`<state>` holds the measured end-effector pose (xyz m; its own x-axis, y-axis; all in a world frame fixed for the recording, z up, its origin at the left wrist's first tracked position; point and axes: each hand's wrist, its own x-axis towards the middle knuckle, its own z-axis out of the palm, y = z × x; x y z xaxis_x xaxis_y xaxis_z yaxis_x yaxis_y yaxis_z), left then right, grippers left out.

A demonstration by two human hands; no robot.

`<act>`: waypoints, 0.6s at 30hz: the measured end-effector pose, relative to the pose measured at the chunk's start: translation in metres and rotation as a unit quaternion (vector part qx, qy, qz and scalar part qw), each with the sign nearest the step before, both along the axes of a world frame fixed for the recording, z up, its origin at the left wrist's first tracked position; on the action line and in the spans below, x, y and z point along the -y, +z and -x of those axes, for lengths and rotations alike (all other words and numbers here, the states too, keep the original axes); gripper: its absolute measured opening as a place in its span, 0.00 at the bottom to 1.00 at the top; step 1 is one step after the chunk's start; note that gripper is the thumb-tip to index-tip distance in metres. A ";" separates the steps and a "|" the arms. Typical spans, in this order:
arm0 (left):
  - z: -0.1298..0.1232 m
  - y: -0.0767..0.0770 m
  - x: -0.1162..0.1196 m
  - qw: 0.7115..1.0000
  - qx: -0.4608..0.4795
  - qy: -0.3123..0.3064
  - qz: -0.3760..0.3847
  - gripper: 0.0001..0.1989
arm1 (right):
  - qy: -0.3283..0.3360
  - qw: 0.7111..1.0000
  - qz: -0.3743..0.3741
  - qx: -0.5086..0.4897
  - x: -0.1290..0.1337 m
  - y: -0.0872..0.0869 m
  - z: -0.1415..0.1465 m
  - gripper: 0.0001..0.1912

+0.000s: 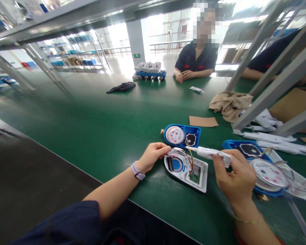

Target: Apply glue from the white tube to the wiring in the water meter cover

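Observation:
My right hand [233,175] grips a white glue tube [210,153], its nozzle pointing left above the wires. Pinched fingers of my left hand [154,154] are at the upper left edge of a white cover [204,175], by a small white piece [177,149]; whether they hold it is hard to tell. Inside the open cover lie a black part, a blue disc, wires and a green circuit board. Just behind it sits a blue meter body [193,131] with a round dial. Another blue meter [269,173] with its cover beside it is right of my right hand.
A brown card [203,121] and beige cloth [229,103] lie behind the meter. White tubes [277,136] are piled by slanted metal posts. Farther back are a dark cloth [121,87], a meter stack [150,71] and a person [196,61] across the green table [79,119].

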<state>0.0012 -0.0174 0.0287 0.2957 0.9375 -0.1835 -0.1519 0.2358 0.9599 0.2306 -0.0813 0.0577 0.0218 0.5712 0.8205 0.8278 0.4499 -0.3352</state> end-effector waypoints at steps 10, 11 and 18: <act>0.009 0.032 -0.046 0.937 -0.205 -0.013 -0.282 0.09 | 0.032 0.834 0.102 -0.542 -0.015 -0.015 -0.009 0.18; 0.003 0.035 -0.058 0.940 -0.209 -0.027 -0.270 0.11 | 0.039 0.820 0.097 -0.562 -0.017 -0.014 -0.009 0.19; -0.044 0.055 -0.129 0.940 -0.243 -0.210 -0.111 0.11 | 0.079 0.741 0.089 -0.661 -0.016 -0.001 -0.013 0.21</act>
<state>0.0449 0.1114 0.0834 0.5810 0.7875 -0.2056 0.3793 -0.0384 0.9245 0.2439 -0.0652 0.0563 0.6602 0.7491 0.0546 -0.3342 0.3581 -0.8718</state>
